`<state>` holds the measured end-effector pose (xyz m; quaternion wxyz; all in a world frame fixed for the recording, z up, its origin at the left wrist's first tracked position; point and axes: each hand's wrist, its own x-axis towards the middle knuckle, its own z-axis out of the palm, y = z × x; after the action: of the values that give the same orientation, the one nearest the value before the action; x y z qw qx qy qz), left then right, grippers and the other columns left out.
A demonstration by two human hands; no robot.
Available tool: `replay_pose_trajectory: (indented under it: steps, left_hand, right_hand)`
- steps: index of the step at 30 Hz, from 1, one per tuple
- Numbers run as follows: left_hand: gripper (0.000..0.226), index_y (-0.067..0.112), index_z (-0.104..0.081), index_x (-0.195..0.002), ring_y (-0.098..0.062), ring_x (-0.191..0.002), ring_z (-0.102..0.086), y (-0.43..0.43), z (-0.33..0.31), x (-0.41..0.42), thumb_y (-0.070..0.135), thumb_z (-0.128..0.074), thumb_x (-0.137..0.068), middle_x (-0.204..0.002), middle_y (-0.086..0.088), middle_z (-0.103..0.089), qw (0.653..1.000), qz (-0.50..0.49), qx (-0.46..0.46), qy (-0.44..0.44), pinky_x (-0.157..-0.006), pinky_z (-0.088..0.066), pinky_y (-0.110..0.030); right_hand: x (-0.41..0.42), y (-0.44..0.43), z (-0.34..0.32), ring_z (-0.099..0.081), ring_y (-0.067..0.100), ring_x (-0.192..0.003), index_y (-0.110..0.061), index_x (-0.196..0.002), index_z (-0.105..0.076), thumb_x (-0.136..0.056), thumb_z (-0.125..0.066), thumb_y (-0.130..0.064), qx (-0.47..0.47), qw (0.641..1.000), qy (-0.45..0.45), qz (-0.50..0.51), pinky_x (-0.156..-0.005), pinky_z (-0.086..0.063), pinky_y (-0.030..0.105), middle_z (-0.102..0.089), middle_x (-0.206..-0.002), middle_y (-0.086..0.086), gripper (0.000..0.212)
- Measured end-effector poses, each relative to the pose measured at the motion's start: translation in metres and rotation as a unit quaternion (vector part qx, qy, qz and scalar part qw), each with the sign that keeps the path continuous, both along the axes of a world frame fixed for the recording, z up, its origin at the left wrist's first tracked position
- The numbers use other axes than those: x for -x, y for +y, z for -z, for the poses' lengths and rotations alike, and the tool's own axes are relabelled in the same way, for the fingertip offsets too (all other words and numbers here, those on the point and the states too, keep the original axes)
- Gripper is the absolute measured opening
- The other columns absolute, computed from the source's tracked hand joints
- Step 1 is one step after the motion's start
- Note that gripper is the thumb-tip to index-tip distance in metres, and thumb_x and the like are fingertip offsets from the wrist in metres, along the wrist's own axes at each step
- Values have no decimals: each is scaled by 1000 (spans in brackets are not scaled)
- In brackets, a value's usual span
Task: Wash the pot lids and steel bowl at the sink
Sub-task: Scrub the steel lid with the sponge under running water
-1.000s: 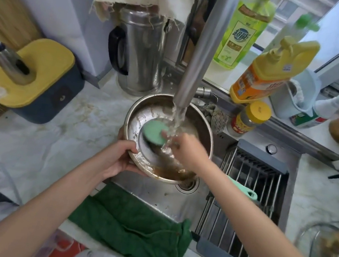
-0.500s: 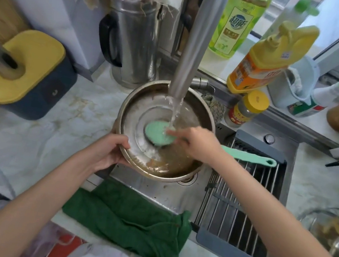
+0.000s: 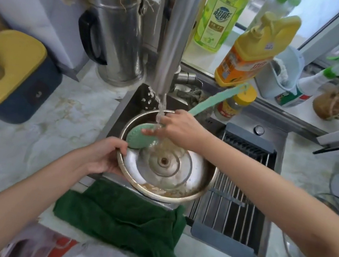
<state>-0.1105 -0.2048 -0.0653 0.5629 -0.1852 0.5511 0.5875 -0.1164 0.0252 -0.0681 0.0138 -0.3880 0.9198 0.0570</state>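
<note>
Marble counter (image 3: 62, 130), green towel (image 3: 122, 217) over sink (image 3: 133, 102) edge

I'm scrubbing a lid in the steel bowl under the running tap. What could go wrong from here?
The water stream lands on the right hand and green brush, so spray may reach the counter.
The left hand grips the steel bowl by one rim only; its murky water could slop onto the green towel.
The green brush's handle end sits near the yellow-capped jar and could knock it.
</note>
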Motion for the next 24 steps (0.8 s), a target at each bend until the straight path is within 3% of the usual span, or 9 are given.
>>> replay_pose_trajectory:
  steps: [3, 5, 8, 11, 14, 16, 19, 21, 24]
  left_hand:
    - [43, -5, -57, -94, -34, -74, -65, -4, 6, 1, 0, -52, -52, -80, -20, -65, 999, 13, 5, -34, -67, -60, -49]
    - [50, -5, -55, -101, -35, -82, -65, -6, 11, 2, 0, -53, -51, -89, -21, -63, 999, 8, 4, -47, -73, -59, -49]
    - [44, -5, -52, -99, -32, -70, -66, -6, 11, 2, -1, -51, -55, -88, -19, -58, 998, 20, 6, -65, -56, -61, -39]
    - [52, -5, -54, -97, -31, -71, -65, -10, 12, 7, -2, -59, -45, -84, -19, -61, 997, 43, 3, -62, -64, -61, -40]
    - [50, -4, -55, -93, -27, -70, -64, -10, 10, 15, -2, -61, -43, -78, -16, -61, 994, 101, 15, -42, -70, -61, -41]
    - [40, -4, -56, -92, -25, -66, -63, -1, 4, 15, 0, -51, -52, -73, -15, -63, 990, 133, 24, -36, -60, -60, -37]
    - [34, -2, -54, -97, -27, -69, -63, 13, 2, 11, -6, -44, -65, -75, -15, -64, 989, 138, 30, -43, -58, -59, -37]
    - [29, -2, -51, -97, -27, -66, -63, 17, 5, 13, -8, -34, -75, -75, -16, -62, 988, 138, 39, -48, -55, -58, -36]
    - [21, -4, -56, -76, -22, -54, -58, 15, 3, 17, -4, -42, -61, -68, -13, -53, 985, 151, 52, -59, -50, -57, -31]
  right_hand:
    - [9, 13, -5, -61, 22, -62, -32, -107, -73, -85, -65, -23, -89, 994, 37, 45, -55, -32, 29, -63, -75, -1, 25]
    - [8, 15, -15, -67, 26, -87, -23, -116, -67, -96, -54, -35, -154, 972, -75, 159, -64, -35, 31, -68, -96, 3, 27]
    - [13, 13, -22, -61, 30, -111, -12, -125, -57, -100, -44, -43, -258, 890, -247, 282, -75, -42, 35, -63, -121, 8, 42]
    - [17, 16, -25, -61, 29, -108, -15, -127, -59, -100, -42, -43, -309, 906, -229, 175, -74, -42, 34, -65, -117, 6, 42]
    - [19, 25, -7, -63, 23, -78, -31, -112, -70, -93, -51, -27, -191, 980, -21, -45, -63, -38, 30, -66, -85, 0, 27]
    - [21, 19, 2, -58, 23, -72, -28, -113, -70, -86, -66, -17, -88, 978, 76, -174, -61, -39, 31, -62, -79, 2, 29]
    - [27, -4, -1, -56, 21, -79, -27, -120, -67, -90, -64, -18, -3, 937, 160, -311, -69, -30, 34, -63, -89, 5, 31]
    - [32, -7, -4, -60, 21, -81, -29, -118, -68, -90, -64, -22, -16, 936, 152, -318, -70, -27, 33, -65, -91, 4, 29]
    - [34, 10, 0, -61, 23, -76, -30, -104, -73, -84, -71, -22, -43, 972, 69, -219, -69, -40, 35, -66, -83, 1, 22]
